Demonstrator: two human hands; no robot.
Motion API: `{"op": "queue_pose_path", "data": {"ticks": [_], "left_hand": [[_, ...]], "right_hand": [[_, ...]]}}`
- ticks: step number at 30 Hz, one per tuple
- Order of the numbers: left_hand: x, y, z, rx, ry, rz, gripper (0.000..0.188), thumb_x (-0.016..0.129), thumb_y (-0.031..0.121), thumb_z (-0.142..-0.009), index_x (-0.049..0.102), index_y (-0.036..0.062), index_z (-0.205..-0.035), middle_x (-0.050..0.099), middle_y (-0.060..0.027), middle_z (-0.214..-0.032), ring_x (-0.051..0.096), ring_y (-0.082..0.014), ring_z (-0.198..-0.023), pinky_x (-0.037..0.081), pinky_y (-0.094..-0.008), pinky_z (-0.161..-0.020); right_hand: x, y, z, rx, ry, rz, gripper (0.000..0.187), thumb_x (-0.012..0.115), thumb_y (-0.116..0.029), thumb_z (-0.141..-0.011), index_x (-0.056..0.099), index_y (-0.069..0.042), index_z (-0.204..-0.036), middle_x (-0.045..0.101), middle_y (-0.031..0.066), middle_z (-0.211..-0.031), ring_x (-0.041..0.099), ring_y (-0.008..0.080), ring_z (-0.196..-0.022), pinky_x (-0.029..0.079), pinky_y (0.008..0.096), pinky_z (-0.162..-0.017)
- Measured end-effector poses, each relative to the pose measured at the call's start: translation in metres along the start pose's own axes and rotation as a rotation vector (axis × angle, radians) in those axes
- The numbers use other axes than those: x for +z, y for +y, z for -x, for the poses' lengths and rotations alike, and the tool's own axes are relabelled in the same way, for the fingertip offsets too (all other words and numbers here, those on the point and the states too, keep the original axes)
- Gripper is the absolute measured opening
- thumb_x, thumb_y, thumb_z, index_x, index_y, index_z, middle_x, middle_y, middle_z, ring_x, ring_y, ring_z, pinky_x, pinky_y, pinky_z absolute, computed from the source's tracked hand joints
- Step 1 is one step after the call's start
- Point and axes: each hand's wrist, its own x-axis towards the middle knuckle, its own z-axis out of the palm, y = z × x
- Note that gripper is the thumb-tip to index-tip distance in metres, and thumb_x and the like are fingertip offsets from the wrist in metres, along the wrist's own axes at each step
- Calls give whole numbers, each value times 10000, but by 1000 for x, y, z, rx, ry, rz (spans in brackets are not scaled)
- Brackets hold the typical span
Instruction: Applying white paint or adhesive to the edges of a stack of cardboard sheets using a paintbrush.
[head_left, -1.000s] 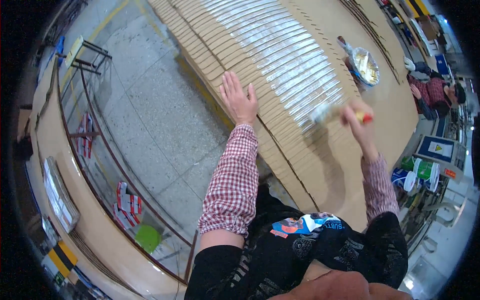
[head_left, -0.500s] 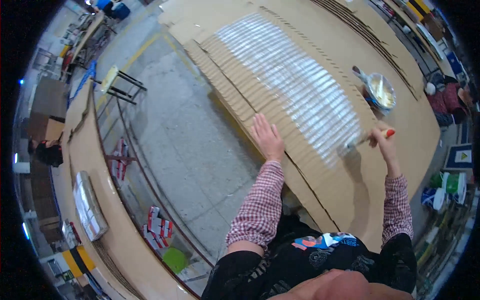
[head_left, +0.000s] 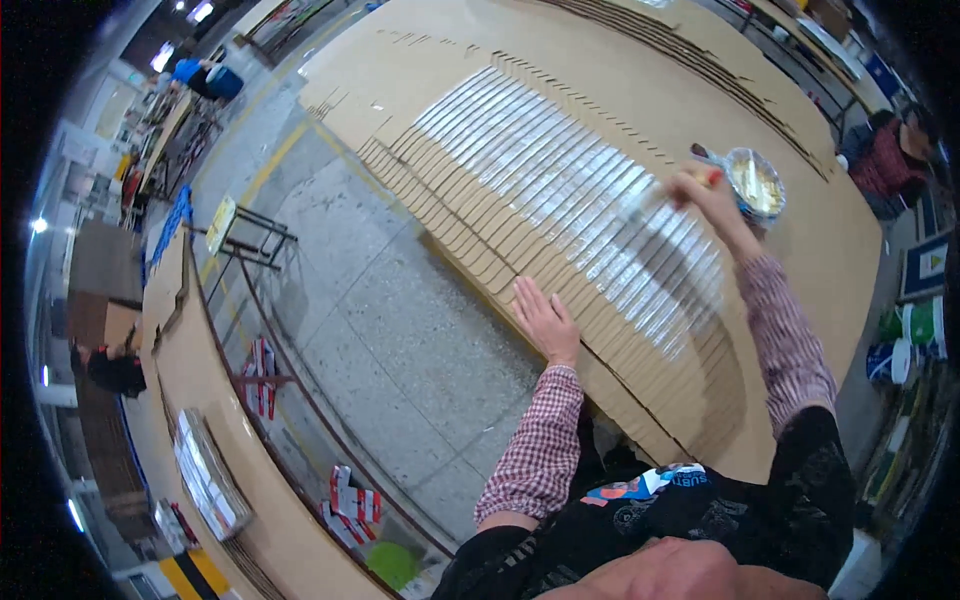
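My left hand [head_left: 548, 320] lies flat, fingers stretched, on the near left edge of a row of slim cardboard strips [head_left: 455, 222]. A wide glossy, wet-looking whitish band [head_left: 540, 160] runs along the middle of these strips. Over the band's right side, my right hand [head_left: 700, 190] is closed round a brush [head_left: 645, 203] with a red handle end; motion blurs its bristles, so I cannot tell whether they touch the strips. Just beyond that hand stands a plastic-lined tub [head_left: 757, 180] of cream-coloured paste, with a dark handle [head_left: 702, 152] beside its rim.
Stacked cardboard [head_left: 660, 35] lies along the table's far side. A stool [head_left: 245, 230] stands on the floor to the left. Another cardboard-topped table [head_left: 215, 390] carries a wrapped bundle [head_left: 210, 475]. People [head_left: 890, 160] are at the right and far left; tubs [head_left: 915, 330] stand at right.
My right hand has swept the brush away from me and leftward across the band, from its near end. My left hand stays flat at the edge; the whole view has shifted slightly.
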Motion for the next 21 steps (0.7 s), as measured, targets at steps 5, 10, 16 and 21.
{"op": "queue_pose_path", "data": {"ticks": [5, 10, 16, 21], "left_hand": [[9, -1, 2, 17, 74, 156, 561, 361, 246, -936, 235, -42, -1401, 243, -195, -1464, 196, -309, -1372, 108, -430, -1118], [4, -5, 4, 10, 66, 53, 564, 366, 251, -938, 239, -52, -1396, 250, -204, -1459, 206, -315, -1367, 112, -436, -1116], [3, -2, 5, 22, 41, 5, 569, 377, 246, -931, 242, -59, -1391, 259, -212, -1452, 220, -324, -1359, 123, -443, -1112], [1, 1, 3, 47, 42, 18, 567, 380, 235, -933, 239, -69, -1390, 260, -226, -1447, 204, -330, -1364, 114, -451, -1108]], "right_hand": [[-12, 47, -32, 11, 60, 115, 182, 575, -144, -814, 585, -8, -694, 566, 16, -621, 541, 83, -530, 452, 236, -475], [-55, 40, 32, 163, 40, 211, 223, 519, -119, -800, 551, -17, -604, 533, 22, -525, 509, 88, -431, 405, 235, -386], [-7, 22, -61, -71, 63, 78, 213, 544, -172, -824, 602, -15, -693, 584, 33, -612, 555, 99, -516, 427, 226, -467], [38, 26, -141, 12, 54, -52, 197, 561, -181, -817, 615, -5, -749, 606, 48, -668, 580, 113, -556, 495, 242, -547]]}}
